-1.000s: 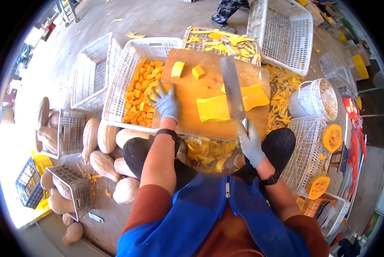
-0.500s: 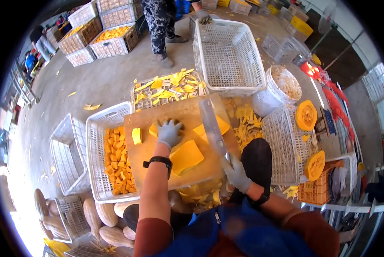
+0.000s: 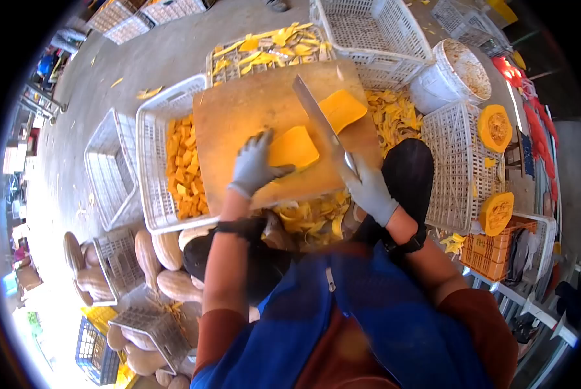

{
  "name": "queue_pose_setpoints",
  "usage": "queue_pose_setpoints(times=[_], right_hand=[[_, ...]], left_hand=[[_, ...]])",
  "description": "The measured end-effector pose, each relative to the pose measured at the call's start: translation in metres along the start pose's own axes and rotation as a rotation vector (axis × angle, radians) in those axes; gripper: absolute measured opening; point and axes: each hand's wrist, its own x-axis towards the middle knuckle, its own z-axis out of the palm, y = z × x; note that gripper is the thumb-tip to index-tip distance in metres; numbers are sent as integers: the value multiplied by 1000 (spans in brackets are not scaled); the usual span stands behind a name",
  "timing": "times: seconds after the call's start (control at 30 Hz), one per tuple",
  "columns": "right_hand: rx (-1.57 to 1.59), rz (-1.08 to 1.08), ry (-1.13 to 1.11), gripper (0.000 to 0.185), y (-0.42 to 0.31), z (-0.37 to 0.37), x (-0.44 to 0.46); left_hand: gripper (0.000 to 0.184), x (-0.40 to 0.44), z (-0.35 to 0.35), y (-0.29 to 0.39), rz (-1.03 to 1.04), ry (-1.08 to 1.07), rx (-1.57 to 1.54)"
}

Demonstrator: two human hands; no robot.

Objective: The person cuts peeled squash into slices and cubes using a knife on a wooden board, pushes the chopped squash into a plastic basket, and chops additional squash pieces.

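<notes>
My gloved left hand point(image 3: 254, 163) rests with fingers spread at the left edge of a peeled pumpkin piece point(image 3: 294, 148) on the wooden cutting board point(image 3: 232, 110). My gloved right hand point(image 3: 370, 191) grips the handle of a large knife point(image 3: 313, 109), its blade slanting up and left above the board. Behind the blade, to the right, lies a second pumpkin piece point(image 3: 342, 109). Left of the board, a white crate point(image 3: 145, 155) holds orange pumpkin cubes point(image 3: 185, 172).
Peels lie on an upturned crate point(image 3: 216, 61) behind the board and in a heap point(image 3: 394, 117) to its right. A white bucket point(image 3: 436, 81), a crate with pumpkin halves point(image 3: 496, 128) and whole pumpkins point(image 3: 167, 249) stand around me.
The small pieces at the board's left are gone from it. My left hand has moved to the large pumpkin piece. The view has tilted down, and the other person's hand is out of view.
</notes>
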Motion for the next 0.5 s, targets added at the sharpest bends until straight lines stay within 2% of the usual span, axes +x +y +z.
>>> queue_pose_setpoints(times=[0.07,0.17,0.2,0.33,0.43,0.5], right_hand=[[44,38,-27,21,1,3,-3],[-47,-40,-19,23,8,4,-6],[-98,-85,-23,24,13,7,-10],[-17,-24,-18,22,17,25,-4],[-67,-62,-42,24,-1,25,1],[-120,-84,-111,24,-10,21,6]], left_hand=[[100,-9,32,16,2,55,177],[101,-17,52,18,-152,128,171],[102,-22,51,24,-215,158,153],[104,-26,67,48,-611,356,116],[106,-20,77,42,-633,391,52],[101,-26,76,28,-473,408,57]])
